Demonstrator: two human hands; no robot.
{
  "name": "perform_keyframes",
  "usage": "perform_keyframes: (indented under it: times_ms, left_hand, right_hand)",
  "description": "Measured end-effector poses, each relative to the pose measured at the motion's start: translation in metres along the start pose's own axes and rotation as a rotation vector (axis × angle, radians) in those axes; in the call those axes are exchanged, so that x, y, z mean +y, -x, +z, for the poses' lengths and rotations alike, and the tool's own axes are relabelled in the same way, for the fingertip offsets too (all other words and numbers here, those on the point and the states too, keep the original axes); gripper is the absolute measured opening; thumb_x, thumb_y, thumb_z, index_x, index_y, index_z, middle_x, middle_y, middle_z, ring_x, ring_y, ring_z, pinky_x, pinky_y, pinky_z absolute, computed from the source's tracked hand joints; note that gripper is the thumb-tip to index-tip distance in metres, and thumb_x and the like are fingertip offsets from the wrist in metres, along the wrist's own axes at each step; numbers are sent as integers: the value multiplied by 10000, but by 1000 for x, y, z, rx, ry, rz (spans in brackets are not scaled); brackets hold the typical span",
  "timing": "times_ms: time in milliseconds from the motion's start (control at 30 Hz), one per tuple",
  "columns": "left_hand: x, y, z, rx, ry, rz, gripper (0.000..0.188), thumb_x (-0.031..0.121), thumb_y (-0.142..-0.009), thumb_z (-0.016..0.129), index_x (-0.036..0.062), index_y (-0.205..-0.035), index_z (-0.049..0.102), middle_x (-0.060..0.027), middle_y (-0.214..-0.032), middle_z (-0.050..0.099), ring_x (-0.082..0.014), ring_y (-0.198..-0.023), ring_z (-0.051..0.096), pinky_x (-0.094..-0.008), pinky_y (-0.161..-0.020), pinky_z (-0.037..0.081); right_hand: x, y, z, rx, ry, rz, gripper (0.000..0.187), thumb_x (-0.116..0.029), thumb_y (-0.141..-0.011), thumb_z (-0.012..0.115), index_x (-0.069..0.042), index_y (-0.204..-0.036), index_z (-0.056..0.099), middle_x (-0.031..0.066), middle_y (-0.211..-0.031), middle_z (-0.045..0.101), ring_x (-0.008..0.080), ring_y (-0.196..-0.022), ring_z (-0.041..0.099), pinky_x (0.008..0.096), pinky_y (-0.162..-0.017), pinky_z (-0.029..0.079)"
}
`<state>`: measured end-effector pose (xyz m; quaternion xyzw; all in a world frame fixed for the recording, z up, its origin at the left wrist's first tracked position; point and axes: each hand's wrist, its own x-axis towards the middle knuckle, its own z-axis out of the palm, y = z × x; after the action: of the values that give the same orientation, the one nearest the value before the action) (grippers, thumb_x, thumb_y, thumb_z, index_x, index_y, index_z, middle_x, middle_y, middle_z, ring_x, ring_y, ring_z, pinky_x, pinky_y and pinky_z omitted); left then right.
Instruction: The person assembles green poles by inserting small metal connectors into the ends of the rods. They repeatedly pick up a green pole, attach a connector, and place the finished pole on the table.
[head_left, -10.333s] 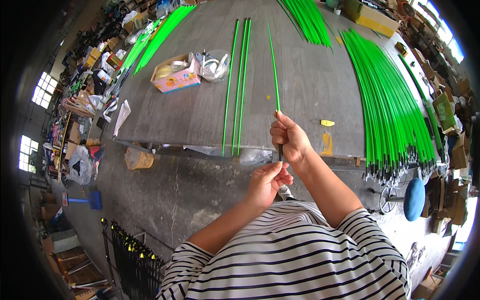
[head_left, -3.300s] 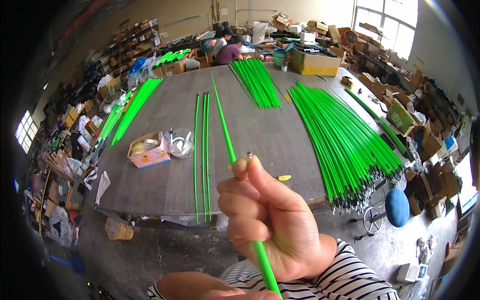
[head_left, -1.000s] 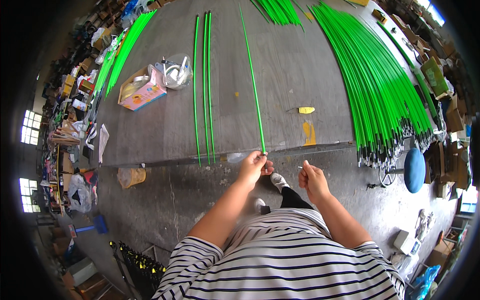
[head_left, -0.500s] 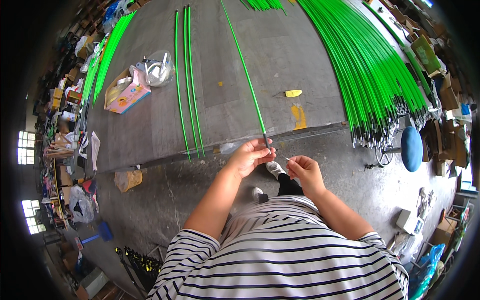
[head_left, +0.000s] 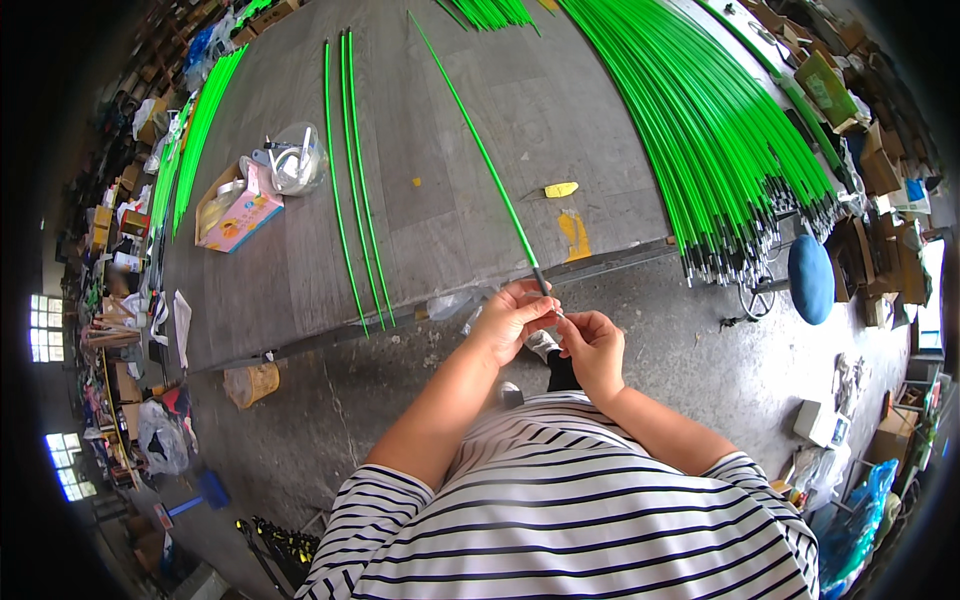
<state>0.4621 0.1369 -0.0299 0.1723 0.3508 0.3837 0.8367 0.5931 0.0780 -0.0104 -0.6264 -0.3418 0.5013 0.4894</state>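
My left hand [head_left: 515, 320] is closed around the dark lower end of a long thin green rod [head_left: 487, 163]. The rod slants away across the grey table [head_left: 450, 230], its far end pointing up and to the left. Close against that same end, my right hand [head_left: 594, 348] pinches with thumb and forefinger. A tiny pale piece shows between its fingertips, too small to name, and the fingers of both hands nearly meet. Three similar green rods [head_left: 357, 170] lie side by side to the left of the held one.
At the right lies a large bundle of green rods [head_left: 690, 130] with dark, silvery ends. A cardboard box [head_left: 240, 215] with a plastic tub [head_left: 297, 160] sits on the left. A yellow cutter-like piece [head_left: 561, 189] lies near the front edge. A blue stool seat [head_left: 811, 280] stands at the right.
My right hand has moved left and up to the rod's end, closing the gap to my left hand. The left hand keeps its hold. The whole view has shifted slightly.
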Motion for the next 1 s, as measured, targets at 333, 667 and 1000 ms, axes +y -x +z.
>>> perform_keyframes:
  times_ms: [333,667,1000]
  left_hand:
    - [-1,-1,9,-15,13,20,178,29,-762,591,45,-931,538,-100,-811,595,-190,-788,585,-300,-727,491]
    - [1,0,9,18,3,11,181,34,-763,593,48,-930,524,-108,-814,592,-189,-739,589,-302,-692,488]
    - [-12,1,-5,-22,11,22,175,40,-789,557,63,-959,521,-100,-812,602,-204,-717,585,-310,-619,475]
  right_hand:
    - [-8,7,7,74,-102,48,147,-118,-778,602,25,-789,573,35,-635,577,62,-521,525,184,-458,447]
    - [-9,7,13,109,-92,24,142,-118,-779,600,22,-780,575,33,-627,576,60,-512,520,180,-444,431]
    - [-8,5,23,53,24,13,286,-181,-842,522,22,-643,556,35,-535,544,51,-391,431,185,-349,325]
